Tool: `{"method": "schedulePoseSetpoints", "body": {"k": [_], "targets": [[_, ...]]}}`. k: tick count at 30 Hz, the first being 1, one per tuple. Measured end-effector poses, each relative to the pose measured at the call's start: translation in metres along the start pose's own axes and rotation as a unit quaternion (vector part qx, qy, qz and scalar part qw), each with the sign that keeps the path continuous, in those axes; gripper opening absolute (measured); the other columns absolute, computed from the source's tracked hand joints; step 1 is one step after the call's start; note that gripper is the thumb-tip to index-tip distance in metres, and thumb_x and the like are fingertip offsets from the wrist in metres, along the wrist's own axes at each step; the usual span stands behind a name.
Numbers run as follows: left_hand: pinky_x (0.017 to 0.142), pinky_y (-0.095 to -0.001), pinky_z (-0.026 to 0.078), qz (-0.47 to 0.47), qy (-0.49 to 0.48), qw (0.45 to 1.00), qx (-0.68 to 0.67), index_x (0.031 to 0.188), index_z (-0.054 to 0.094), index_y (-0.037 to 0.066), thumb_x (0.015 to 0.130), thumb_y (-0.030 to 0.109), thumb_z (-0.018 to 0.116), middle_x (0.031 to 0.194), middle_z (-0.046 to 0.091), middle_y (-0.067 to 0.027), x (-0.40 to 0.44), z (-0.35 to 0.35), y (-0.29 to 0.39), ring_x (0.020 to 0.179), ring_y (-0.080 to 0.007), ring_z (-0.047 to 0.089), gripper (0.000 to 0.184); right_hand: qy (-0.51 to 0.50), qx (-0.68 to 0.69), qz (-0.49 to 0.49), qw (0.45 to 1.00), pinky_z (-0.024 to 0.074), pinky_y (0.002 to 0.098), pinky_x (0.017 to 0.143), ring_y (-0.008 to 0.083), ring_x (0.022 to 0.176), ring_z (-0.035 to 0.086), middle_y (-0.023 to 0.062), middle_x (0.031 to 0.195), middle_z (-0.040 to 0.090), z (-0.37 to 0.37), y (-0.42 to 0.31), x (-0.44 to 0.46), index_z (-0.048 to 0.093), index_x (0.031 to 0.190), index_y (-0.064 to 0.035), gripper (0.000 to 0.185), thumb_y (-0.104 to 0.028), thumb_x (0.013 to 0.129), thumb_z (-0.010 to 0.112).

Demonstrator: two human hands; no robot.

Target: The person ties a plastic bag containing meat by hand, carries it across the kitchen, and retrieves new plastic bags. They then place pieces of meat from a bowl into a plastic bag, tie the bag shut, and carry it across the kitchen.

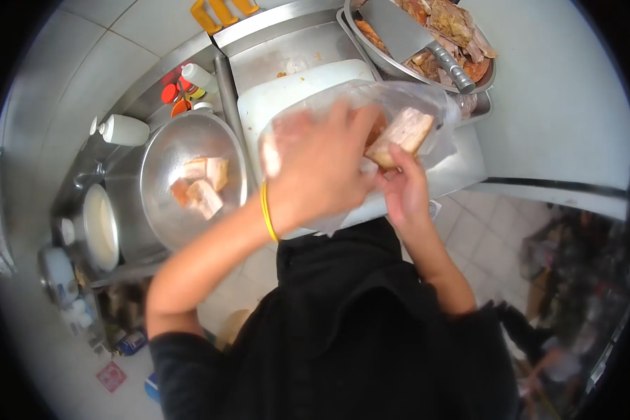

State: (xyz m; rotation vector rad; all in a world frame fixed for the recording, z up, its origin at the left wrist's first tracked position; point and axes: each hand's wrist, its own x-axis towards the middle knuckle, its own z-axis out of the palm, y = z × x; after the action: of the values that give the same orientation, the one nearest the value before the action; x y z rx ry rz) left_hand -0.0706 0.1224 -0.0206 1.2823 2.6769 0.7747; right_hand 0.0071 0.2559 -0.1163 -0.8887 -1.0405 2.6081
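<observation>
We note the meat (407,133) at the clear bag (437,105), over the white board (259,106): blocky, pale-pink face, golden-tan side. Right hand (407,192) pinches its lower end. Left hand (322,164) blurs across the bag; we cannot tell whether it grips.

The right-hand grip (406,192) holds a chunk of meat (402,138) against a clear plastic bag (432,101) over a white board (280,89); the left-hand grip (322,164), blurred, is just beside it. Meat pieces (204,183) sit in a steel bowl (162,164). A cleaver (400,35) lies across a meat-filled basin (389,64).
</observation>
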Motion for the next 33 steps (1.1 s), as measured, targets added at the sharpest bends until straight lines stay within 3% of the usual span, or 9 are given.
{"method": "schedulePoseSetpoints", "body": {"k": [3, 5, 7, 9, 11, 23, 27, 30, 33], "targets": [[0.073, -0.0379, 0.049, -0.099, -0.189, 0.970, -0.119, 0.124, 0.044, 0.004, 0.076, 0.005, 0.067, 0.093, 0.062, -0.0159, -0.039, 0.018, -0.033, 0.073, -0.0305, 0.061, 0.053, 0.000, -0.168, -0.015, 0.986, 0.0433, 0.0362, 0.092, 0.0201, 0.106, 0.054, 0.0140, 0.117, 0.053, -0.007, -0.001, 0.007, 0.040, 0.125, 0.0027, 0.064, -0.023, 0.077, 0.073], [0.065, -0.0327, 0.049, -0.091, -0.023, 0.923, -0.373, 0.128, 0.042, 0.005, 0.079, 0.001, 0.064, 0.086, 0.064, -0.0115, -0.055, 0.013, -0.054, 0.058, -0.0231, 0.057, 0.054, -0.031, -0.291, -0.039, 0.955, 0.0451, 0.0287, 0.087, 0.0200, 0.099, 0.058, 0.0133, 0.108, 0.057, -0.015, 0.003, 0.020, 0.041, 0.124, 0.0065, 0.073, -0.026, 0.070, 0.077], [0.065, -0.0269, 0.047, -0.148, 0.067, 0.746, -0.646, 0.136, 0.033, 0.008, 0.081, -0.001, 0.060, 0.098, 0.062, -0.0149, -0.080, -0.016, -0.059, 0.062, -0.0164, 0.056, 0.061, -0.024, -0.342, -0.038, 0.938, 0.0452, 0.0309, 0.088, 0.0230, 0.100, 0.058, 0.0148, 0.109, 0.057, -0.017, 0.011, 0.030, 0.041, 0.124, 0.0069, 0.074, -0.026, 0.069, 0.078], [0.064, -0.0322, 0.053, -0.042, 0.189, 0.695, -0.692, 0.143, 0.020, 0.009, 0.082, 0.000, 0.059, 0.114, 0.056, -0.0238, -0.101, -0.027, -0.059, 0.073, -0.0234, 0.062, 0.073, -0.023, -0.392, -0.035, 0.919, 0.0454, 0.0332, 0.089, 0.0260, 0.101, 0.058, 0.0163, 0.110, 0.056, -0.008, 0.020, 0.036, 0.042, 0.124, 0.0073, 0.074, -0.027, 0.069, 0.078], [0.065, -0.0331, 0.053, -0.007, 0.227, 0.701, -0.676, 0.145, 0.015, 0.010, 0.082, 0.000, 0.060, 0.120, 0.050, -0.0271, -0.110, -0.038, -0.048, 0.074, -0.0253, 0.062, 0.078, 0.049, -0.648, -0.214, 0.729, 0.0434, 0.0379, 0.093, 0.0342, 0.108, 0.053, 0.0223, 0.116, 0.050, 0.012, 0.034, 0.041, 0.041, 0.127, 0.0073, 0.081, -0.032, 0.068, 0.079], [0.077, -0.0359, 0.052, -0.042, 0.261, 0.663, -0.701, 0.143, 0.021, 0.000, 0.078, -0.003, 0.058, 0.129, 0.046, -0.0248, -0.154, -0.029, -0.035, 0.083, -0.0230, 0.064, 0.076, -0.179, -0.700, -0.390, 0.571, 0.0428, 0.0391, 0.093, 0.0373, 0.108, 0.051, 0.0196, 0.115, 0.049, 0.010, 0.045, 0.084, 0.055, 0.127, -0.0100, 0.061, -0.002, 0.070, 0.074], [0.078, -0.0341, 0.052, -0.070, 0.218, 0.730, -0.644, 0.138, 0.031, -0.003, 0.081, -0.004, 0.054, 0.123, 0.050, -0.0255, -0.175, -0.030, -0.049, 0.083, -0.0263, 0.065, 0.061, -0.228, -0.780, -0.270, 0.517, 0.0459, 0.0379, 0.089, 0.0351, 0.104, 0.057, 0.0189, 0.118, 0.055, 0.044, 0.008, 0.056, 0.058, 0.122, -0.0078, 0.051, -0.003, 0.073, 0.071], [0.082, -0.0335, 0.050, -0.164, 0.245, 0.851, -0.434, 0.131, 0.043, -0.001, 0.082, -0.003, 0.053, 0.119, 0.056, -0.0137, -0.207, -0.027, -0.104, 0.091, -0.0221, 0.063, 0.050, -0.226, -0.730, -0.307, 0.567, 0.0475, 0.0337, 0.084, 0.0268, 0.098, 0.060, 0.0154, 0.108, 0.062, 0.091, -0.020, 0.005, 0.061, 0.115, -0.0012, 0.040, -0.002, 0.075, 0.067], [0.090, -0.0359, 0.047, -0.389, 0.299, 0.814, -0.312, 0.132, 0.044, 0.004, 0.078, 0.002, 0.060, 0.123, 0.053, -0.0134, -0.255, -0.011, -0.206, 0.104, -0.0231, 0.059, 0.057, -0.256, -0.605, -0.359, 0.663, 0.0475, 0.0317, 0.082, 0.0222, 0.095, 0.060, 0.0150, 0.103, 0.063, 0.139, -0.007, -0.052, 0.062, 0.110, 0.0018, 0.034, -0.001, 0.077, 0.065]]}}
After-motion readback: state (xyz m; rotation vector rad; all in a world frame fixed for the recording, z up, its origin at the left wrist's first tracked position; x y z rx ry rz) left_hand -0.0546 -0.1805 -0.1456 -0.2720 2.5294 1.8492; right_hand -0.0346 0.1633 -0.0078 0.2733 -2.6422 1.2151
